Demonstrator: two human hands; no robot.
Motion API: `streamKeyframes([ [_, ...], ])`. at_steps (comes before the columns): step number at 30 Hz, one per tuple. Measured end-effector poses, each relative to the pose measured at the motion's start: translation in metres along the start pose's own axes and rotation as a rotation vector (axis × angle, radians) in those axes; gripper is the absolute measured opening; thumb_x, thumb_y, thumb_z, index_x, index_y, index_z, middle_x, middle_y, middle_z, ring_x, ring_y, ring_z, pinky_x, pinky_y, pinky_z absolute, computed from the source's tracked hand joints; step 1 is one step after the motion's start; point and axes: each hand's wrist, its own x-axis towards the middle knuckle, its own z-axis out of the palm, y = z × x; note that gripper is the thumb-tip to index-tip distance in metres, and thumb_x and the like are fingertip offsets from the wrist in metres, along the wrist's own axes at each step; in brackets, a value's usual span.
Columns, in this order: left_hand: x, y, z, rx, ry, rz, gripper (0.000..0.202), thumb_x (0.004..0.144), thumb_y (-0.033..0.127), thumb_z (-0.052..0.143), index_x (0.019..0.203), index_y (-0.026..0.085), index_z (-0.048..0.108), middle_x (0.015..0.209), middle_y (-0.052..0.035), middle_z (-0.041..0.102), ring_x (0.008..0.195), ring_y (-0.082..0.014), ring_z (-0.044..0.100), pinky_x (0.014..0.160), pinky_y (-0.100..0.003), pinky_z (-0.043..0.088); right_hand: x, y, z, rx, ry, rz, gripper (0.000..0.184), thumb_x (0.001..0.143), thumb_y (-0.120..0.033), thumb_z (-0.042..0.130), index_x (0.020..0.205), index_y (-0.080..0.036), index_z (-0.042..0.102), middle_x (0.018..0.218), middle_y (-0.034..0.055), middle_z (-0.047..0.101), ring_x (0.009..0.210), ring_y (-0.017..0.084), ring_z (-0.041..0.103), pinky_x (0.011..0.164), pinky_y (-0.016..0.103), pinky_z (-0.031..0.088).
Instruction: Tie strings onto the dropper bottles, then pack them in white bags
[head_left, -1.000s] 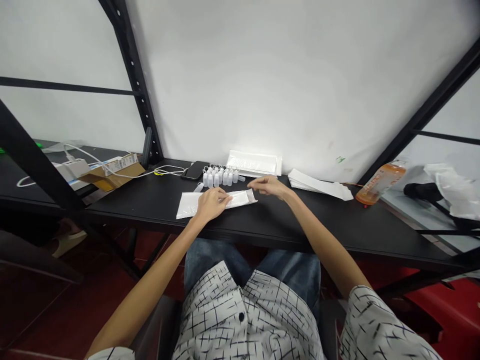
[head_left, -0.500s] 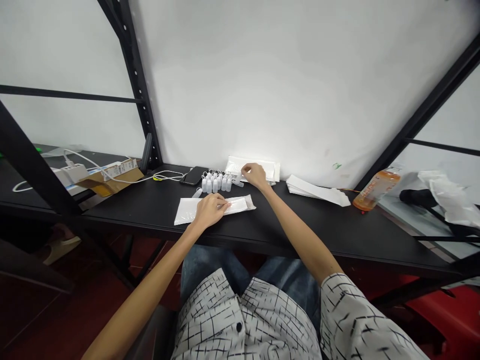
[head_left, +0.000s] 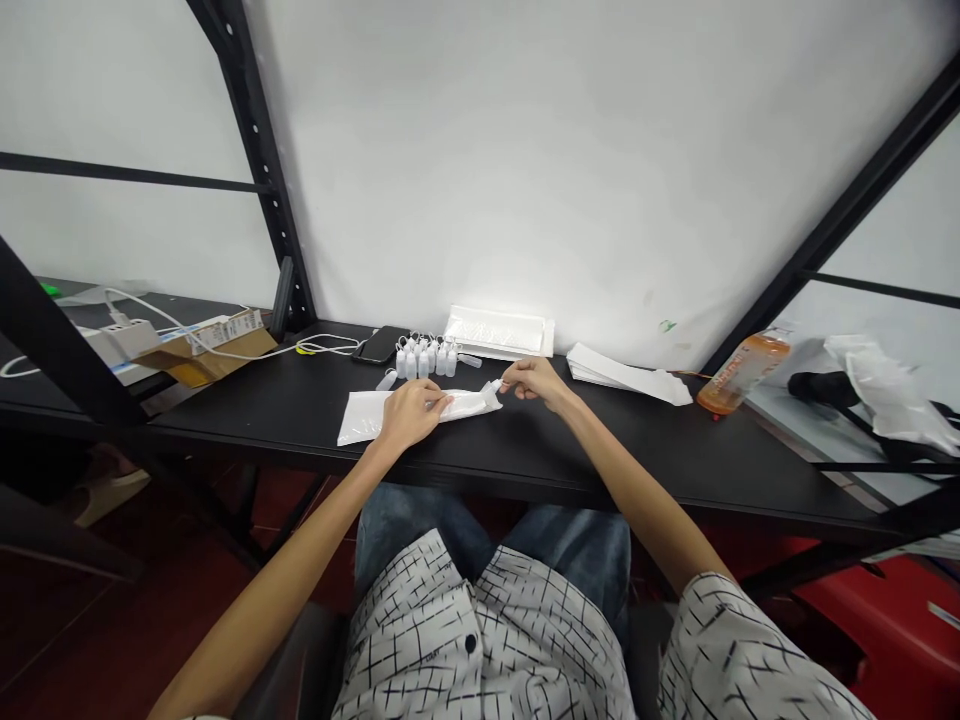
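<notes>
A flat white pouch (head_left: 360,416) lies on the black table (head_left: 570,440) in front of me. My left hand (head_left: 409,412) rests on its middle with fingers curled, holding it down. My right hand (head_left: 534,381) is pinched at the pouch's right end, with a small white bottle (head_left: 493,386) at its fingertips touching the pouch's opening. A cluster of several small white bottles (head_left: 424,360) stands just behind the pouch. One more bottle (head_left: 386,379) lies on its side to their left.
A stack of white pouches (head_left: 499,332) lies by the wall, with white sheets (head_left: 626,374) to its right and an orange drink bottle (head_left: 742,372) beyond. A phone (head_left: 380,345), a cable and a cardboard box (head_left: 206,345) sit at the left. Black rack posts stand on both sides.
My right hand reached back to the bottle cluster by the wall, then returned to the pouch's right end with a small bottle. My left hand stayed on the pouch.
</notes>
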Motion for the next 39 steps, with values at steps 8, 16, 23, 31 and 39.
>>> streamKeyframes([
  [8, 0.0, -0.001, 0.001, 0.009, 0.018, -0.02, 0.023, 0.088, 0.035, 0.059, 0.084, 0.025, 0.079, 0.097, -0.0011, 0.073, 0.09, -0.0216, 0.064, 0.072, -0.031, 0.046, 0.0, 0.009, -0.017, 0.107, -0.028, 0.017, 0.009, 0.06, -0.021, 0.068, 0.063, -0.012, 0.067, 0.065, 0.0103, 0.072, 0.038, 0.006, 0.044, 0.033, 0.018, 0.018],
  [16, 0.0, 0.0, 0.003, -0.022, 0.051, 0.07, 0.021, 0.088, 0.032, 0.061, 0.078, 0.023, 0.078, 0.092, -0.0015, 0.073, 0.088, -0.0204, 0.064, 0.073, -0.031, 0.047, -0.008, 0.008, 0.012, -0.047, -0.375, 0.0, 0.022, 0.06, -0.024, 0.075, 0.078, -0.011, 0.075, 0.061, 0.0022, 0.063, 0.044, 0.005, 0.043, 0.038, 0.019, 0.02],
  [23, -0.003, 0.004, 0.007, -0.028, 0.093, 0.188, 0.023, 0.089, 0.03, 0.06, 0.077, 0.023, 0.077, 0.089, -0.0022, 0.072, 0.084, -0.0188, 0.063, 0.07, -0.029, 0.046, -0.01, 0.01, 0.022, -0.103, -0.441, -0.191, 0.013, 0.063, -0.022, 0.066, 0.062, -0.01, 0.071, 0.054, -0.0016, 0.054, 0.051, 0.006, 0.037, 0.048, 0.022, 0.028],
  [31, 0.006, 0.027, 0.007, -0.074, 0.183, 0.126, 0.024, 0.09, 0.03, 0.058, 0.08, 0.021, 0.078, 0.089, -0.0033, 0.072, 0.084, -0.0191, 0.064, 0.071, -0.029, 0.047, -0.018, -0.006, -0.001, -0.057, -0.121, -0.244, 0.033, 0.071, -0.045, 0.068, 0.074, -0.012, 0.071, 0.058, -0.0003, 0.054, 0.05, 0.008, 0.038, 0.048, 0.024, 0.028],
  [39, 0.028, 0.059, 0.025, -0.099, 0.01, 0.067, 0.025, 0.091, 0.033, 0.057, 0.086, 0.024, 0.079, 0.097, -0.0022, 0.072, 0.09, -0.0213, 0.064, 0.074, -0.032, 0.049, -0.039, 0.005, -0.032, -0.314, 0.275, -0.482, 0.053, 0.068, -0.051, 0.076, 0.112, -0.021, 0.07, 0.119, 0.0102, 0.065, 0.102, 0.025, 0.062, 0.074, 0.032, 0.052],
])
